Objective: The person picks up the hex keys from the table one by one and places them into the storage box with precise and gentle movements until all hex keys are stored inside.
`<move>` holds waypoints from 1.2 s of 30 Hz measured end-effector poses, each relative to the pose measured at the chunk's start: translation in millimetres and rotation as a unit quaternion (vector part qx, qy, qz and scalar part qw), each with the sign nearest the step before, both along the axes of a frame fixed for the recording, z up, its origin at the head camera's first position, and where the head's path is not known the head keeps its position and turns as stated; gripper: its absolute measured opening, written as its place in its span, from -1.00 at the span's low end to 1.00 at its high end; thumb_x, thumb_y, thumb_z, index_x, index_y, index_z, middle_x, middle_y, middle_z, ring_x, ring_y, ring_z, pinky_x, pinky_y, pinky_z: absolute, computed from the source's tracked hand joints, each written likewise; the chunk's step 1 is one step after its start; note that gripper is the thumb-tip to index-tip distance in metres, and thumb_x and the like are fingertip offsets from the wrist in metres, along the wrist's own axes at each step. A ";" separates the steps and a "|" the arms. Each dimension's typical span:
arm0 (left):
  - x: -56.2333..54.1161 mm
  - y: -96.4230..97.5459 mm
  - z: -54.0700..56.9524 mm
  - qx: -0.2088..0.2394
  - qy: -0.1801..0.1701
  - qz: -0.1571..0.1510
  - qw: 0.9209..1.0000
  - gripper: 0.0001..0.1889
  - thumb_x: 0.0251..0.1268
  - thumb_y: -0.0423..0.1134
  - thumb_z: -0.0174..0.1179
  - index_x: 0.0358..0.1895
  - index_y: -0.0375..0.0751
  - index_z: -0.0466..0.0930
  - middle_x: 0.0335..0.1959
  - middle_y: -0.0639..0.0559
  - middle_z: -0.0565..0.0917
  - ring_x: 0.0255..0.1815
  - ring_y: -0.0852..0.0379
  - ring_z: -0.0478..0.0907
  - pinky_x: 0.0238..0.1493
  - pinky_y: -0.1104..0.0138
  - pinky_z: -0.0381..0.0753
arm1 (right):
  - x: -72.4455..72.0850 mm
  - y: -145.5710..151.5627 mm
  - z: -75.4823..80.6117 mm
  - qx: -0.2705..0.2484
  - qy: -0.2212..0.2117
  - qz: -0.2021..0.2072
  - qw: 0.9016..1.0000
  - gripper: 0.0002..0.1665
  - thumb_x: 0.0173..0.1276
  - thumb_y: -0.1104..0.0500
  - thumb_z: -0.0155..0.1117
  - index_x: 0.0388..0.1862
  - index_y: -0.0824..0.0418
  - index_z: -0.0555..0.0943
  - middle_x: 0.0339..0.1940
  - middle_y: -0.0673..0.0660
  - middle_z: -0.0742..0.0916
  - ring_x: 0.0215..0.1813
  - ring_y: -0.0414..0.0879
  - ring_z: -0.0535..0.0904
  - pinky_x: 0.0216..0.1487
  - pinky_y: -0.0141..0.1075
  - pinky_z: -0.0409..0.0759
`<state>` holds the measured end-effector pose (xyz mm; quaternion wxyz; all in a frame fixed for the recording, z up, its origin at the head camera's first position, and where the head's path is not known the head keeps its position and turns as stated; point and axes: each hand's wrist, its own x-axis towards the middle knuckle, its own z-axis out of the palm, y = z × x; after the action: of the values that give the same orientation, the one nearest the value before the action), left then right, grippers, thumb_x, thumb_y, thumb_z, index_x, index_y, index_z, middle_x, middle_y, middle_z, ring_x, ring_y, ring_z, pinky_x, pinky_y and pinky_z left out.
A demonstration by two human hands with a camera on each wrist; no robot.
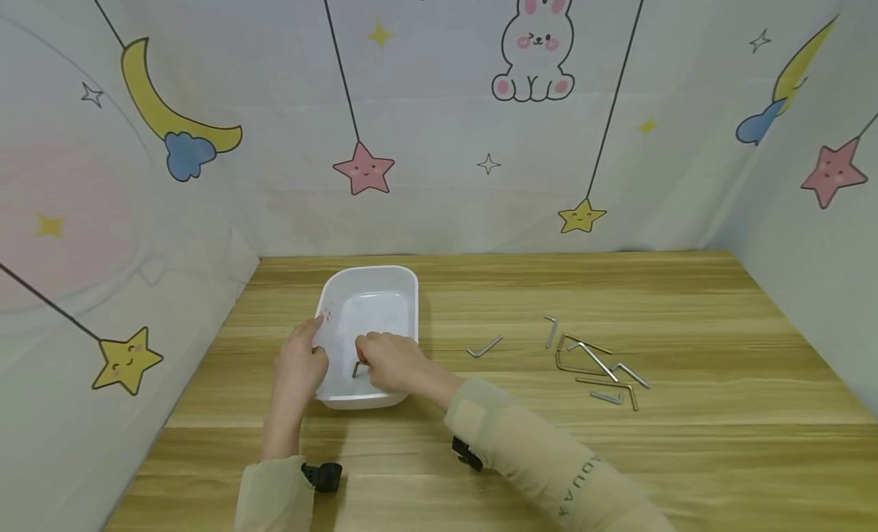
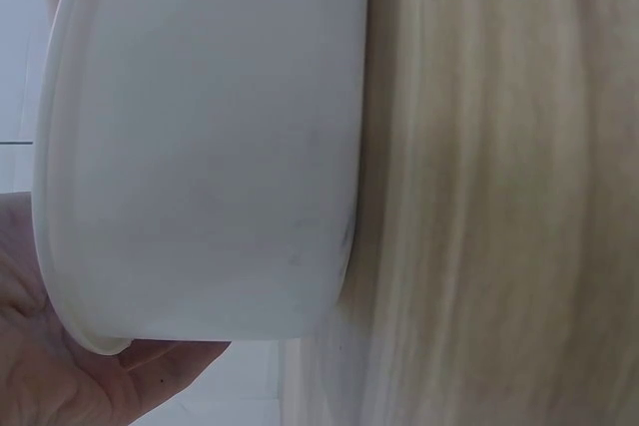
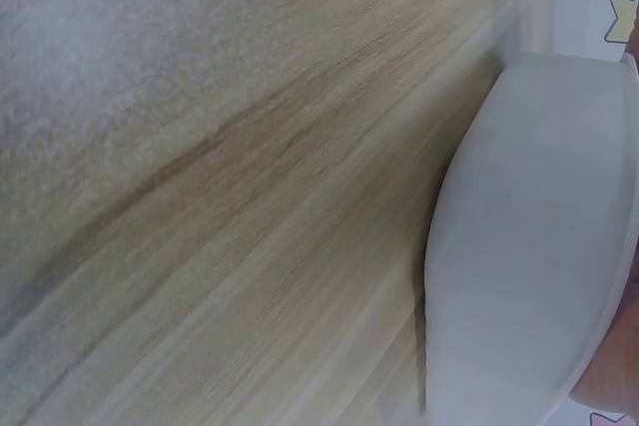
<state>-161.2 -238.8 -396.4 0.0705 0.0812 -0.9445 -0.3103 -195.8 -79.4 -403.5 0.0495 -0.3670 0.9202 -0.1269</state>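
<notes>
A white plastic tub (image 1: 363, 402) stands on the left half of the wooden table. My left hand (image 1: 300, 368) grips its left rim; in the left wrist view, fingers (image 2: 165, 371) wrap past the tub's edge. Inside the tub, low over the floor, my right hand (image 1: 392, 360) holds a bronze-coloured hex key (image 1: 356, 367), whose short bent end shows beside the curled fingers. The rest of that key is hidden by the hand. In the right wrist view the tub's outer wall (image 3: 529, 236) covers most of the hand.
A silver hex key (image 1: 485, 347) lies by itself right of the tub. Farther right, several silver and bronze hex keys (image 1: 634, 395) lie scattered, some crossing. A printed cloth (image 1: 439, 212) encloses the wooden table (image 1: 480, 288) at the back and sides.
</notes>
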 end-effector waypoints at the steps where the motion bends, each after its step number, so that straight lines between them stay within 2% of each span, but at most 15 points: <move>1: 0.0 0.2 0.0 0.001 0.001 0.000 1.000 -0.38 0.13 -0.51 -0.19 0.37 -0.42 0.28 0.36 -0.42 0.32 0.35 -0.42 0.28 0.20 -0.22 0.37 | -0.2 -0.2 -0.2 0.000 0.000 -0.001 1.000 -0.93 0.33 0.27 0.18 -0.26 0.09 0.53 -0.34 -0.04 0.65 -0.38 -0.23 0.49 -0.52 -0.44 0.38; 16: -1.3 0.0 -1.1 0.009 0.004 -0.001 1.000 -0.38 0.12 -0.51 -0.19 0.36 -0.44 0.28 0.37 -0.41 0.32 0.36 -0.40 0.28 0.24 -0.23 0.33 | -2.2 -0.8 -2.7 -0.006 0.015 0.003 1.000 -0.80 0.31 0.27 0.22 -0.09 0.11 0.56 -0.27 -0.02 0.68 -0.38 -0.24 0.51 -0.52 -0.46 0.39; 36: -1.9 -0.6 -3.3 0.007 0.006 -0.001 1.000 -0.38 0.13 -0.51 -0.18 0.37 -0.43 0.27 0.36 -0.42 0.32 0.35 -0.42 0.29 0.21 -0.24 0.35 | 1.4 4.8 -0.7 -0.060 0.047 0.007 0.997 -0.80 0.28 0.31 0.18 -0.16 0.09 0.62 -0.30 -0.03 0.68 -0.38 -0.25 0.52 -0.52 -0.51 0.36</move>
<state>-163.1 -239.4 -399.7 0.0753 0.0785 -0.9421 -0.3171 -194.4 -74.6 -404.2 -0.0153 -0.3809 0.9098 -0.1643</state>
